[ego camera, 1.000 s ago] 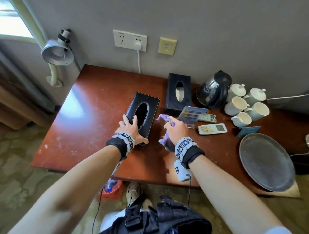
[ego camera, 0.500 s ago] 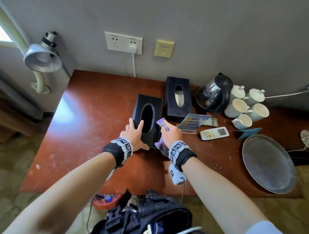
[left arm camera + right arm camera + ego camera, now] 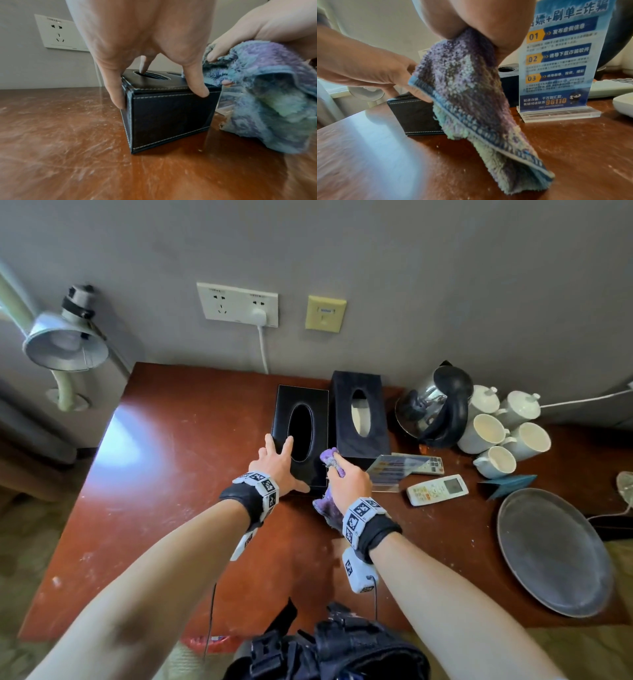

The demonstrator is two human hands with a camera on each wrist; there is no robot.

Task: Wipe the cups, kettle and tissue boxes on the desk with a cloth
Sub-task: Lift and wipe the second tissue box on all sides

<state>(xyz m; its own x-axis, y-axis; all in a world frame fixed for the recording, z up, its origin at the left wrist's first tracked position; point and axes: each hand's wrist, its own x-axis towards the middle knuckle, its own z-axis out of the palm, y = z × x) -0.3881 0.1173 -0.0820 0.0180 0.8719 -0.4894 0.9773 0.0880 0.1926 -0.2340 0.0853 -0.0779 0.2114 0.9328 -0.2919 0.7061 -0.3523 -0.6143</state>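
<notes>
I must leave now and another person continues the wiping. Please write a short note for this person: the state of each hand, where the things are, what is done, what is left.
Left hand: fingers spread on the near tissue box, thumb on its front face, steadying it.
Right hand: grips the purple cloth, which hangs beside the box's right front corner.
Far tissue box stands next to the near one, by the wall. Kettle and white cups are to the right.
Done: cannot tell which surfaces are already wiped.
Left: probably the far tissue box, kettle and cups; the cloth touches none of them.
</notes>
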